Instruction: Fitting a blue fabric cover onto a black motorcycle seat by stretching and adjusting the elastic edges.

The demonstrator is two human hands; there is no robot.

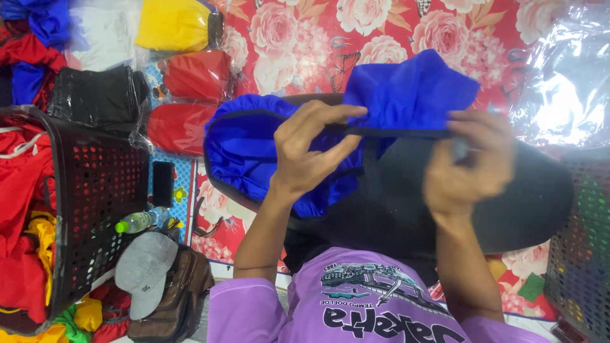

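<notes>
Blue garment point(406, 95), bright and slippery-looking with a dark trim along its edge, is up in both hands over a round black board point(508, 203) that sits across the person's lap. The left hand point(308, 152) has its grip closed on the dark trim, fingers curled over the top and thumb tucked under, pinching the cloth tight. The right hand point(467, 162) is a bit blurred, but its grip looks closed on the same trim further along, so the edge runs taut between the two. A bunched fold of the blue garment rises above the hands, and the rest spills down left of the left hand, pooling on the black board. Left of the garment stands a dark plastic basket point(95, 184) with holes in its wall, stuffed with red cloth point(22, 190) and a bit of yellow. Just below that basket lie a grey cap point(143, 270), a brown bag point(184, 292) and a small plastic bottle point(136, 221) with a green top; a black phone point(162, 183) lies between the basket and the garment. Beyond the garment, bagged bundles in yellow point(175, 24) and red point(197, 73) rest on a red flowered mat point(318, 38). Another perforated basket point(581, 254) sits right of the black board.
</notes>
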